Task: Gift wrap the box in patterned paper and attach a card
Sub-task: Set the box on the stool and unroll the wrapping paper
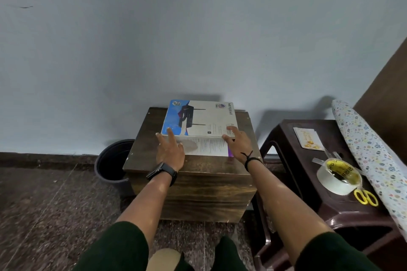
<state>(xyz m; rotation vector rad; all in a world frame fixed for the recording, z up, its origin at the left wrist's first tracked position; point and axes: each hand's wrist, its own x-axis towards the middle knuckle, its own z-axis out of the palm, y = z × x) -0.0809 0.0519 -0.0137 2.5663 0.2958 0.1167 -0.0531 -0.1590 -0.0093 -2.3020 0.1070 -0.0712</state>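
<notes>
Head view is showing me the box [199, 120] (a printed router carton, still unwrapped) sitting on the wooden bench [189, 179], toward its far edge by the wall. My left hand [170, 149] is lying with relaxed, straight fingers on the box's near left corner; my right hand [239, 142] is resting the same way, released, on its near right corner. Right of the box, a dark stool [312, 185] is carrying the card [308, 138], a tape roll [339, 177] and yellow scissors [365, 197], with the patterned paper [370, 156] roll leaning just beyond them.
</notes>
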